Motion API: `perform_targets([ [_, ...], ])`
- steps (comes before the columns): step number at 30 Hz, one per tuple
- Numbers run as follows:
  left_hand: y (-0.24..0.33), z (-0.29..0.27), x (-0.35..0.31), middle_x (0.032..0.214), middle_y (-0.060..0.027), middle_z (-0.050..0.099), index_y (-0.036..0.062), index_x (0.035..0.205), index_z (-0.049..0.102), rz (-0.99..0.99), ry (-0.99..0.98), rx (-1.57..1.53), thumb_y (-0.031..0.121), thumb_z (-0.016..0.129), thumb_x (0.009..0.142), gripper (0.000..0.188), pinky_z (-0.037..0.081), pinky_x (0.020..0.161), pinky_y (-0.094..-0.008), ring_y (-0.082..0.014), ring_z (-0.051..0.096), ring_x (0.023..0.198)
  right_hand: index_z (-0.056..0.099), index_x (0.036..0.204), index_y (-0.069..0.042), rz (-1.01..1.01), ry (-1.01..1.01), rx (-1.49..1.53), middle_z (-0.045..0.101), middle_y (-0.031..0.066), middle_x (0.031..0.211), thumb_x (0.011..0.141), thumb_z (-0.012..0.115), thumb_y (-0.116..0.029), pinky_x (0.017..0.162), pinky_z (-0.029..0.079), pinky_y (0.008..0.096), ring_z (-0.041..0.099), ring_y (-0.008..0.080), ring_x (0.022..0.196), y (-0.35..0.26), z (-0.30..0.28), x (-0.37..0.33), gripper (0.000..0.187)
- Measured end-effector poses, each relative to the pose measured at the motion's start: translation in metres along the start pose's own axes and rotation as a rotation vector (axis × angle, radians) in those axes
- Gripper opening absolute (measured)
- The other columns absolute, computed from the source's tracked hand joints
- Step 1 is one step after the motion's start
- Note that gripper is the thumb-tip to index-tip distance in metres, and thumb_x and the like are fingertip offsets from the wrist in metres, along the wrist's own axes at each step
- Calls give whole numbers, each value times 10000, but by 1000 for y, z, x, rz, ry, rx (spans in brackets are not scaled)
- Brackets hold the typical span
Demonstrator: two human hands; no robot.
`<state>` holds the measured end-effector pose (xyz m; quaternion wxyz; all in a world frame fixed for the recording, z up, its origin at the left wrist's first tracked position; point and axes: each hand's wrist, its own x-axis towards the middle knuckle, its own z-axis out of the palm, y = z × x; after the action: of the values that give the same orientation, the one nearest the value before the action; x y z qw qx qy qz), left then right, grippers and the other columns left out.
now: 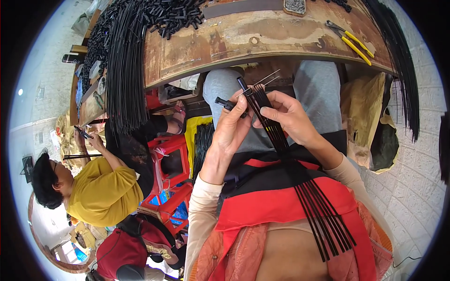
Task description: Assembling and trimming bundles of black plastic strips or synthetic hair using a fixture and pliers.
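In front of my lap, the thumb and fingers of my left hand (230,122) pinch a short black tube-shaped fitting (225,104) with a collar. Close beside it, my right hand (291,119) is closed around a bundle of thin black ribs (269,119) that looks like an umbrella frame. The ribs run down over my red and black apron (267,208) and fan out there. A black rod end (242,84) stands up between the hands. Two thin metal wires (269,77) stick out near my right fingers; which hand holds them I cannot tell.
On the wooden table (187,56) ahead lie yellow-handled pliers (354,43), piled black fittings (173,18), and a box of small metal parts (294,6). Long black rods (125,70) overhang its left end. Red stools (171,164) and a person in yellow (103,192) are at left.
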<state>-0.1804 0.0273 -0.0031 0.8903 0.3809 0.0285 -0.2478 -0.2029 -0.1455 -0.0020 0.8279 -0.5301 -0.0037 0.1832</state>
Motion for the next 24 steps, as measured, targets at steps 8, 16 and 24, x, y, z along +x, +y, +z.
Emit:
perform_targets([
  [8,-3,5,-4,1198,-54,615,65,1259,557,3,31,13,315,587,959,391,459,720,-265,-97,500,827,525,1173,20,168,-178,272,632,100,1006,959,572,-138,843,568,351,651,162,868,-3,-11,10,271],
  [16,30,16,12,1317,-91,550,41,1347,479,263,133,214,357,547,975,493,382,1007,-395,-218,530,1163,487,1228,-16,97,-220,126,590,72,934,985,530,-171,799,578,363,614,142,834,-2,-10,13,292],
  [24,64,22,45,1342,-163,546,-12,1317,524,-149,-253,543,308,602,935,505,394,1045,-355,-235,486,1276,463,1273,-16,60,-247,61,589,75,931,983,528,-168,795,578,368,611,148,835,-8,0,6,334],
])
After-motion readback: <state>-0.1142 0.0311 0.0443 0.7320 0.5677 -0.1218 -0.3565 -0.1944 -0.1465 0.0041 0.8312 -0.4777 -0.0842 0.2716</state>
